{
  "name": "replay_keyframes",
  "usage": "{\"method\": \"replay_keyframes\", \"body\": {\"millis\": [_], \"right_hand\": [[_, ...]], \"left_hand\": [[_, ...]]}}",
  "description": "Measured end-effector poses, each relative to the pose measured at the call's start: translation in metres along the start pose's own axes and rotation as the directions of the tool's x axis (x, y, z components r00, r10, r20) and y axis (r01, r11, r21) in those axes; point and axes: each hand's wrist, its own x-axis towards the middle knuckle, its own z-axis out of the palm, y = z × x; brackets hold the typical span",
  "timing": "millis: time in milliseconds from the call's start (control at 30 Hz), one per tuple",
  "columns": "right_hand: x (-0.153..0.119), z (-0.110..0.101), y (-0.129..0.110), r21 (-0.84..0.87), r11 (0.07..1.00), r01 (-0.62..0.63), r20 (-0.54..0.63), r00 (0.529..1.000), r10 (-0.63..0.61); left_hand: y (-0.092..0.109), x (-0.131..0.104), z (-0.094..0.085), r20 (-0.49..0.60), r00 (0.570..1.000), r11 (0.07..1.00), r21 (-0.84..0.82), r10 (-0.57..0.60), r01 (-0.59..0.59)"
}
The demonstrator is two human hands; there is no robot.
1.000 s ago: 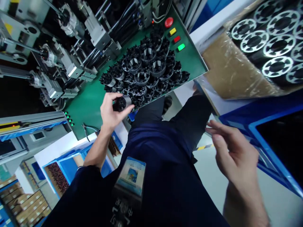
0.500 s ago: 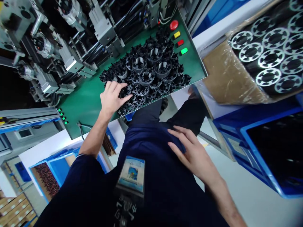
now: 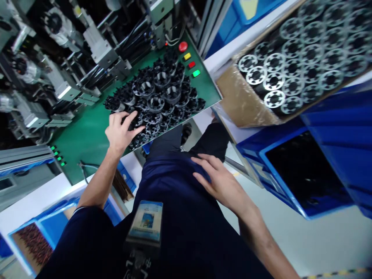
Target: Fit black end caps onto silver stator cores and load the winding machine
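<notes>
Black slotted ring-shaped parts (image 3: 155, 104) are heaped on the green machine top (image 3: 87, 131). At the near left end of that heap is my left hand (image 3: 120, 131), its thumb and forefinger spread around the edge of the pile. Its fingertips lie against or just over the black parts; exact contact is hard to make out, and no part is lifted. My right hand (image 3: 219, 182) is over my lap by the dark blue clothing (image 3: 174, 170), fingers apart and holding nothing.
Metal machine fixtures (image 3: 100, 48) line the back. A red button (image 3: 183, 47) and a lit green button (image 3: 196, 73) sit at the right corner. To the right stand a cardboard box (image 3: 235, 97) of metal-ended cylinders and a blue crate (image 3: 290, 190). Pliers (image 3: 83, 166) lie at left.
My view has swung to the right, so the bench and both hands appear further left. Both hands keep nearly the same pose, the left still at the pile's edge.
</notes>
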Motion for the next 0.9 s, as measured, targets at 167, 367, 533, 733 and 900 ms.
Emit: {"method": "replay_keyframes", "body": {"millis": [167, 367, 533, 733, 900], "right_hand": [[-0.01, 0.001, 0.007, -0.017, 1.0, -0.009, -0.002, 1.0, 0.009], [-0.023, 0.006, 0.026, 0.005, 1.0, -0.018, 0.018, 1.0, 0.018], [-0.02, 0.008, 0.027, -0.011, 1.0, 0.011, 0.044, 0.999, -0.01], [-0.043, -0.072, 0.025, 0.119, 0.992, 0.038, -0.021, 0.999, -0.036], [-0.083, -0.196, 0.058, -0.097, 0.957, -0.275, -0.602, 0.781, 0.163]], "left_hand": [[-0.009, -0.022, -0.017, -0.229, 0.967, 0.994, -0.037, -0.113, 0.107], [0.005, -0.043, -0.024, -0.122, 0.897, 0.896, -0.196, -0.425, 0.398], [0.02, -0.033, -0.026, -0.037, 0.862, 0.845, -0.219, -0.506, 0.487], [0.061, -0.021, -0.096, -0.02, 0.902, 0.898, -0.109, -0.432, 0.427], [0.166, 0.042, -0.118, -0.21, 0.962, 0.882, -0.469, -0.174, 0.057]]}}
